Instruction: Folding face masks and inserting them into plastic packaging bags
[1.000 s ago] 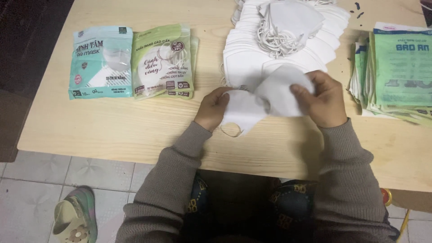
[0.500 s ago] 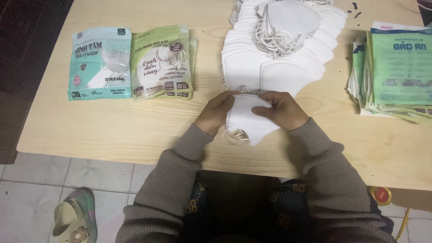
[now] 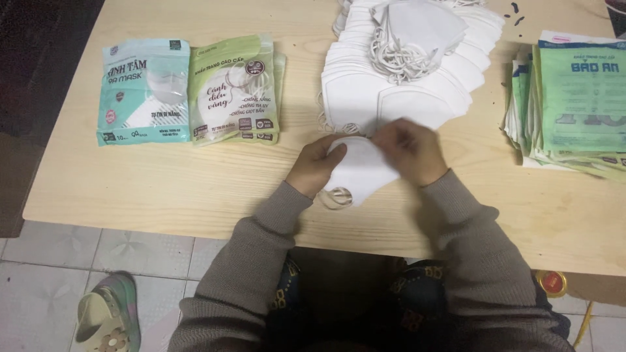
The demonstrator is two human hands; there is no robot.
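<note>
Folded white face mask (image 3: 360, 173) held in both hands at the near middle of the wooden counter (image 3: 163, 189).

Left hand (image 3: 316, 164) curls closed on its left edge, right hand (image 3: 411, 151) grips its upper right part, blurred; ear loops (image 3: 336, 197) trail below. Just behind lies a fanned stack of white masks (image 3: 404, 72). Teal packet (image 3: 145, 91) and green packet (image 3: 235, 88) sit far left; a pile of green packets (image 3: 574, 98) far right.
</note>
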